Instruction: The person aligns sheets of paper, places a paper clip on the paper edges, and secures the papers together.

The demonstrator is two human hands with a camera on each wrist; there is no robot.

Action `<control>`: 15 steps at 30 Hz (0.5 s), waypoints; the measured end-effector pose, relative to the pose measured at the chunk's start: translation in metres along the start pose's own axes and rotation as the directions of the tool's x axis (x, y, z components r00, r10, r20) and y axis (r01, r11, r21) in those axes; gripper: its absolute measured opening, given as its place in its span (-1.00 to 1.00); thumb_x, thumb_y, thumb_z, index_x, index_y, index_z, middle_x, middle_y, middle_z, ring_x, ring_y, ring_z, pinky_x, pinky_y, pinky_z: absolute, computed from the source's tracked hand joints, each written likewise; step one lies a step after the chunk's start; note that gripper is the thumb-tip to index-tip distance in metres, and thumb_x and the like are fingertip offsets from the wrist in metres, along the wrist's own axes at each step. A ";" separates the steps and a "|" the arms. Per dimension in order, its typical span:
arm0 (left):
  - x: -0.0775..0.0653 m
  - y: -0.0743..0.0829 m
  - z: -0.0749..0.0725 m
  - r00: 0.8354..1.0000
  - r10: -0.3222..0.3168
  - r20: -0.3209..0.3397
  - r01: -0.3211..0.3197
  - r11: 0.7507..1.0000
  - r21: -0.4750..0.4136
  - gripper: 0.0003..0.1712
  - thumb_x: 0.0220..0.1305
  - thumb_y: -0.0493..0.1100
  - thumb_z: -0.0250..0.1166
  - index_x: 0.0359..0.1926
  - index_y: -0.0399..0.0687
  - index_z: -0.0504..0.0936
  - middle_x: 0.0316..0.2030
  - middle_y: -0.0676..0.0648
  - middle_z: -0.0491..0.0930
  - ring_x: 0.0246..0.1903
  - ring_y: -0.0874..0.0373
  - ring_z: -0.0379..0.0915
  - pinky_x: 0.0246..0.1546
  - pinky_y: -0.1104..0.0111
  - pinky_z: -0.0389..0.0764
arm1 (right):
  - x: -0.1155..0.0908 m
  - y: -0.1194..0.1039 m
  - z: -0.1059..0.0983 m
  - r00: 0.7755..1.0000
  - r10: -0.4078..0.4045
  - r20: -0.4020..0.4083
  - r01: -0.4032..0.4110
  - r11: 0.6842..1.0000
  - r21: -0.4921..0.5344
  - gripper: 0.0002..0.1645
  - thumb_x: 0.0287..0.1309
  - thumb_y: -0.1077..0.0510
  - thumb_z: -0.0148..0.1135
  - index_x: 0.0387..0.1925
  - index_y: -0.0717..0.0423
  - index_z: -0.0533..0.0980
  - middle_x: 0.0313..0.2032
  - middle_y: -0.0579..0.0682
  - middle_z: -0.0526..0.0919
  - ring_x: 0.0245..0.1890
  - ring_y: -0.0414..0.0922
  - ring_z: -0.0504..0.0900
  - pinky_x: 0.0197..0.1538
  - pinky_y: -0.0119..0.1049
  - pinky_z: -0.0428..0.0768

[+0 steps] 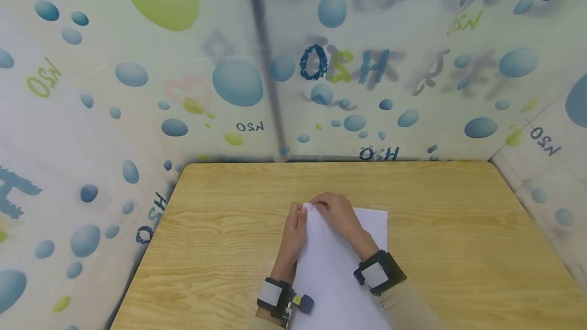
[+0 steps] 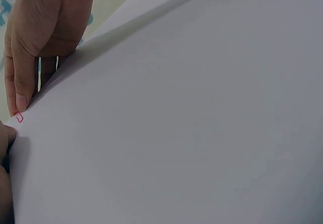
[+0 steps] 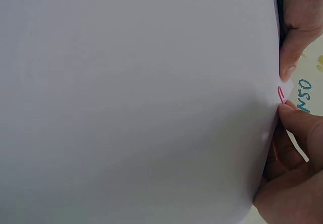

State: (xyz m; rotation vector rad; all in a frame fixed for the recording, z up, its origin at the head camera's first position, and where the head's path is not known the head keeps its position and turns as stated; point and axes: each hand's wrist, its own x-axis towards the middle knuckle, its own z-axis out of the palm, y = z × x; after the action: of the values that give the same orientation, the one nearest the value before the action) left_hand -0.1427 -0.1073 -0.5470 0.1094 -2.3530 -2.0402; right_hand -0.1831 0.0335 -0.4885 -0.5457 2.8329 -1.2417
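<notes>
White sheets of paper [image 1: 330, 269] are held up at a corner, and a small red paper clip [image 1: 311, 207] sits over their edge close to that corner. My left hand [image 1: 295, 233] grips the corner, its thumb lying on the front of the paper. From the other side my right hand [image 1: 338, 214] pinches the outer end of the clip at the paper's edge. In the right wrist view the thumb of the right hand [image 3: 298, 173] meets the lower end of the clip [image 3: 281, 95]. The left hand is mostly cut off in the left wrist view.
A wooden table [image 1: 220, 228] lies under the paper. Patterned curtain-like walls [image 1: 284, 111] with blue and green ovals rise behind it and at both sides. Each wrist wears a black strap [image 1: 379, 272].
</notes>
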 end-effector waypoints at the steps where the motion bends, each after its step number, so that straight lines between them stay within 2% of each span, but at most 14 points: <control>1: 0.000 0.001 0.000 1.000 -0.003 -0.001 0.003 1.000 -0.001 -0.71 0.55 0.09 -0.14 -0.14 -0.01 0.34 -0.35 -0.04 0.44 -0.41 0.12 0.41 -0.37 0.30 0.41 | 0.000 0.000 0.000 1.000 0.001 0.001 -0.001 1.000 -0.003 -0.83 0.24 0.27 0.26 -0.18 0.03 0.70 -0.19 -0.06 0.71 -0.09 -0.08 0.65 -0.02 -0.18 0.56; 9: -0.001 0.001 0.000 1.000 -0.009 0.004 0.009 1.000 -0.003 -0.69 0.54 0.09 -0.14 -0.13 -0.03 0.32 -0.34 -0.04 0.45 -0.40 0.14 0.42 -0.38 0.32 0.42 | 0.000 0.001 0.001 1.000 -0.008 -0.001 0.008 1.000 -0.007 -0.82 0.25 0.27 0.26 -0.18 0.02 0.69 -0.18 -0.06 0.70 -0.07 -0.07 0.64 0.00 -0.17 0.55; 15: -0.002 0.002 0.000 1.000 0.001 0.002 -0.001 1.000 -0.007 -0.66 0.53 0.08 -0.10 -0.12 -0.12 0.33 -0.34 -0.09 0.45 -0.40 0.10 0.41 -0.37 0.31 0.41 | -0.001 0.001 0.001 1.000 -0.007 0.003 0.007 1.000 -0.011 -0.82 0.24 0.28 0.26 -0.18 0.02 0.69 -0.18 -0.06 0.70 -0.06 -0.07 0.64 0.01 -0.17 0.55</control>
State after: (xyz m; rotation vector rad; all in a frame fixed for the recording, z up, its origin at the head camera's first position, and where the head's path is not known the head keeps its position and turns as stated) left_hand -0.1409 -0.1066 -0.5446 0.1062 -2.3460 -2.0492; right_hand -0.1819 0.0339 -0.4897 -0.5579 2.8400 -1.2259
